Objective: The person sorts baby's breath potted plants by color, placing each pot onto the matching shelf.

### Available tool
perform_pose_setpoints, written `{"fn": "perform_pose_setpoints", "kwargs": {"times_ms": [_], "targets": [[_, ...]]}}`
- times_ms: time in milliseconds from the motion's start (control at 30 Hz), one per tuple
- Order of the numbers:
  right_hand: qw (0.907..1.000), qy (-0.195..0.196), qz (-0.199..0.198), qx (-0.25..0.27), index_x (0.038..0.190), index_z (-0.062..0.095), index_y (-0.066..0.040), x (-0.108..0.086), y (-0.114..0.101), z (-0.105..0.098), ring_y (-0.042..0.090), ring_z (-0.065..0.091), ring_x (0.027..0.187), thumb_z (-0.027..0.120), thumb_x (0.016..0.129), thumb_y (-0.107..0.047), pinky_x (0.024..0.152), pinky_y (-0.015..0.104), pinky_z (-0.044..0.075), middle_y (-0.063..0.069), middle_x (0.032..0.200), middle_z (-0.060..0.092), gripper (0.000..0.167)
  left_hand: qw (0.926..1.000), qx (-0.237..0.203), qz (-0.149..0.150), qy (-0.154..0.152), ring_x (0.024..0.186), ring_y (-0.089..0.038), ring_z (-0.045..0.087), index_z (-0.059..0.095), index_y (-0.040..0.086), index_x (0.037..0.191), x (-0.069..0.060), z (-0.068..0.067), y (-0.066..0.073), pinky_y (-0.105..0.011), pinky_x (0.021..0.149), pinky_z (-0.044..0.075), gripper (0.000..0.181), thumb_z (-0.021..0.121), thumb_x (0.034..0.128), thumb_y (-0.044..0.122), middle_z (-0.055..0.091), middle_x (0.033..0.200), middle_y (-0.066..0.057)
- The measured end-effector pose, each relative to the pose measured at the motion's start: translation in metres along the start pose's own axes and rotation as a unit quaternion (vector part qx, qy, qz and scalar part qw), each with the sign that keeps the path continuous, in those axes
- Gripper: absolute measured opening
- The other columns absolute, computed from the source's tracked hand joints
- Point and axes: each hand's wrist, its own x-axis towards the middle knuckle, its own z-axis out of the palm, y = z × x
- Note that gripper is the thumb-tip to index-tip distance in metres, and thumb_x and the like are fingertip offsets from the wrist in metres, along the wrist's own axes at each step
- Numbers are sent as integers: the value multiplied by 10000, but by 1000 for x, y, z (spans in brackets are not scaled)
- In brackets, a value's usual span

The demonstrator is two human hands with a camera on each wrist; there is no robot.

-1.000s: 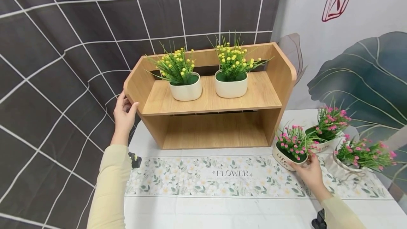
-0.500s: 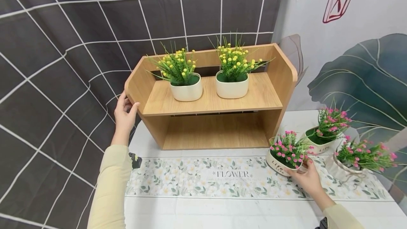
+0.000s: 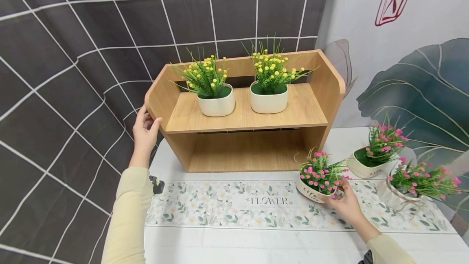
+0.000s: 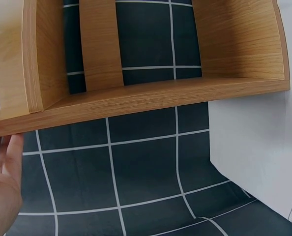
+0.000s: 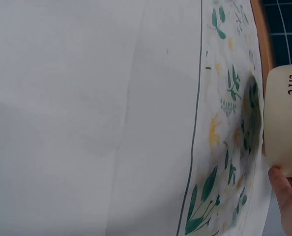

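Note:
My left hand grips the left side panel of a two-tier wooden shelf, thumb in front and fingers around the outer edge. In the left wrist view the fingers meet the panel's edge. My right hand holds a cream oval flowerpot marked "Life", filled with pink flowers, by its right end. It is in front of the shelf's lower right corner. In the right wrist view the thumb touches the flowerpot, and a shadow falls on the cloth beside it.
On the upper tier stand two white pots with yellow flowers. To the right are another pink-flowered cream pot and a white pot with twine. A floral "FLOWER" runner crosses the white table.
My right hand has carried the pink-flowered flowerpot leftward, away from the other pink-flowered pots. The left hand stays on the shelf's side panel.

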Motion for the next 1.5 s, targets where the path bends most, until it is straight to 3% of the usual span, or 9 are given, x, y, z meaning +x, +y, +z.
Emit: {"fn": "perform_pose_setpoints", "kwargs": {"times_ms": [167,400,567,733,1033,1333,1500], "targets": [[9999,-155,24,-5,1465,-84,100,2,-8,8,564,420,1187,748,814,-212,914,441,493,425,1426,193,1101,10000,37,-22,4,958,-41,507,402,-39,1395,0,0,0,-167,872,423,535,574,889,-69,554,1171,-295],[9994,-329,3,98,1471,-83,87,5,-16,22,549,451,1173,747,814,-215,870,383,528,408,1453,157,1101,10000,-81,-10,23,941,-31,510,405,-39,1394,0,0,-1,-122,839,413,536,573,886,-77,554,1159,-301],[9985,-328,-286,329,1470,-11,104,9,-24,33,552,483,1138,753,804,-184,845,387,540,386,1448,192,1055,9999,-106,25,13,926,-24,515,405,-40,1393,1,1,-2,-106,819,411,540,576,883,-79,553,1167,-307],[9969,-307,-573,433,1474,57,93,17,-31,44,552,473,1151,752,802,-171,906,463,499,354,1451,225,1002,10000,-64,6,10,929,-39,518,402,-41,1396,1,1,-3,-114,822,414,546,578,881,-80,551,1177,-310],[9909,-230,-1165,634,1447,168,100,29,-38,61,500,417,1222,764,780,-91,959,493,439,323,1412,310,914,10000,-27,56,7,920,-12,516,409,-41,1391,1,0,-3,-110,813,421,540,585,881,-72,556,1179,-309],[9939,-314,-882,577,1478,111,64,42,-37,70,547,416,1218,749,793,-117,971,499,433,340,1448,256,953,9998,-173,54,12,940,-28,516,401,-54,1391,1,1,-5,-118,828,423,544,584,879,-80,549,1165,-319],[9916,-238,-1023,757,1464,158,58,48,-34,76,554,334,1272,768,768,-91,1020,542,368,353,1457,222,937,9998,-187,2,-10,926,-25,519,394,-52,1396,1,0,-5,-75,775,423,546,581,883,-74,547,1166,-311]]}}
